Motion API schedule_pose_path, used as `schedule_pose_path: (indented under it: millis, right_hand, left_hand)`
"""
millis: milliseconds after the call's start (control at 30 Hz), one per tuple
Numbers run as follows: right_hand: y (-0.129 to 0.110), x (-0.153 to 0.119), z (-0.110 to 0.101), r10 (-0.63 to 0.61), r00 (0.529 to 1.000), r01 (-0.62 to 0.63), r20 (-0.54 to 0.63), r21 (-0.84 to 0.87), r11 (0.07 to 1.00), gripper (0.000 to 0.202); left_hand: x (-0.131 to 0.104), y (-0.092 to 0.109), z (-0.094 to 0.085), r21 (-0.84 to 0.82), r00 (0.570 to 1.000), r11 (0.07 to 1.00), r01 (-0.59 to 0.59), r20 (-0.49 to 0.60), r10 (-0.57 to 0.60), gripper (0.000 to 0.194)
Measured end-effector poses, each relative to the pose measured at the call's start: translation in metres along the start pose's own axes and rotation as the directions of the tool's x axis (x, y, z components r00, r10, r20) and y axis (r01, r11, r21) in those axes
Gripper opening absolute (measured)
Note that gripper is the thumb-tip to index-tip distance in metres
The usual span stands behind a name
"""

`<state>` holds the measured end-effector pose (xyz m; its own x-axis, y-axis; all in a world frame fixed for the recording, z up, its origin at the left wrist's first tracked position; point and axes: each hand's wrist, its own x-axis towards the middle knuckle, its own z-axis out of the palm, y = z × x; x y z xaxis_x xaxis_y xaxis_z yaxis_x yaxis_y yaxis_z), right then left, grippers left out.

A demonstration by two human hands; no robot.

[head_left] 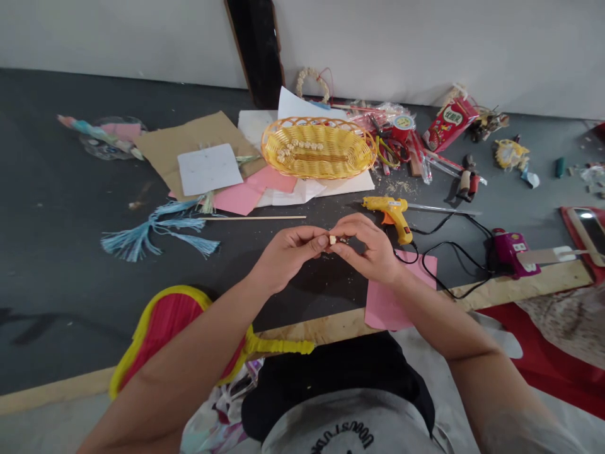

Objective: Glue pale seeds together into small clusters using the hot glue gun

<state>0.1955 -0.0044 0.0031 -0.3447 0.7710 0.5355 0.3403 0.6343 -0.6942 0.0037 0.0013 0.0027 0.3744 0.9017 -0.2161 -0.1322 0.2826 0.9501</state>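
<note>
Over the dark table, the fingertips of my left hand [293, 252] and my right hand [366, 247] meet around a small cream-coloured piece [333, 239]. Both hands pinch it between thumb and fingers. Behind them sits a yellow woven basket [326, 165] with a few small cream pieces inside. A yellow glue gun [394, 214] lies just right of my right hand, its black cord trailing right. Pink paper [385, 306] lies beneath my right forearm. A thin wooden stick [255, 218] rests behind my left hand.
Blue tassels [137, 239], brown paper [165, 154] and white sheets lie at the left. A red-and-yellow fan shape [165, 315] lies under my left forearm. To the right are a red carton [451, 123], spools, a purple box [513, 252] and a phone [588, 227].
</note>
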Motion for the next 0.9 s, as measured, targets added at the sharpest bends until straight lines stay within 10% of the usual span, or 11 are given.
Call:
schedule_pose_path:
  millis: [233, 900]
  right_hand:
    - [0.006, 0.001, -0.003, -0.099, 0.995, 0.095, -0.003, -0.219, 0.971, 0.014]
    - [0.009, -0.001, 0.000, -0.179, 0.983, 0.172, -0.037, -0.144, 0.975, 0.018]
  left_hand:
    - [0.000, 0.001, -0.002, 0.072, 0.999, 0.997, -0.007, -0.036, 0.010, 0.029]
    - [0.000, -0.001, -0.004, -0.073, 0.997, 0.995, 0.072, 0.046, -0.069, 0.019]
